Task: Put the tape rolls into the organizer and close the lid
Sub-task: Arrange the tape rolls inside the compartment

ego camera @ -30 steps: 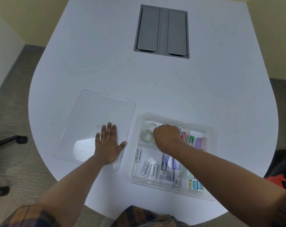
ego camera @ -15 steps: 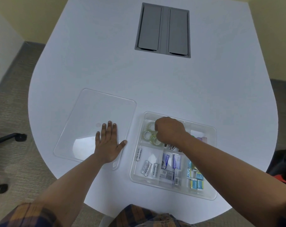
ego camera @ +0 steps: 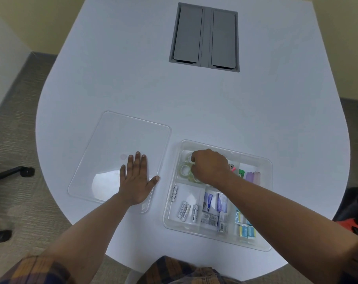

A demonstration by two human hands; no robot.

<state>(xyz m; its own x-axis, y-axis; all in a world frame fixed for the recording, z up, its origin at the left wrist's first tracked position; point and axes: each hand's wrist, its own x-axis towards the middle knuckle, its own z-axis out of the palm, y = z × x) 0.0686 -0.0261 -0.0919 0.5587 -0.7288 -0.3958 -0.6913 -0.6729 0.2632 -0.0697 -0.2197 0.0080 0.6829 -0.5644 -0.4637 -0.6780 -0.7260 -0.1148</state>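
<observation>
A clear plastic organizer (ego camera: 264, 203) stands near the table's front edge, divided into compartments. Clear tape rolls (ego camera: 184, 170) lie in its far-left compartment. My right hand (ego camera: 210, 166) reaches into that compartment, fingers curled down over the rolls; whether it grips one is hidden by the knuckles. The clear lid (ego camera: 120, 144) lies flat on the table left of the organizer. My left hand (ego camera: 136, 180) rests palm down on the lid's near right part, fingers spread.
Batteries (ego camera: 186, 210), small boxed items (ego camera: 215, 210) and coloured pieces (ego camera: 250, 177) fill the other compartments. A grey cable hatch (ego camera: 204, 35) is set in the white table (ego camera: 256, 109) farther back. Chair legs (ego camera: 12, 173) stand left; a dark bag (ego camera: 356, 203) lies right.
My right hand has shifted slightly toward the far side of the tape compartment and more of the tape rolls show beneath it. My left hand has stayed flat on the lid.
</observation>
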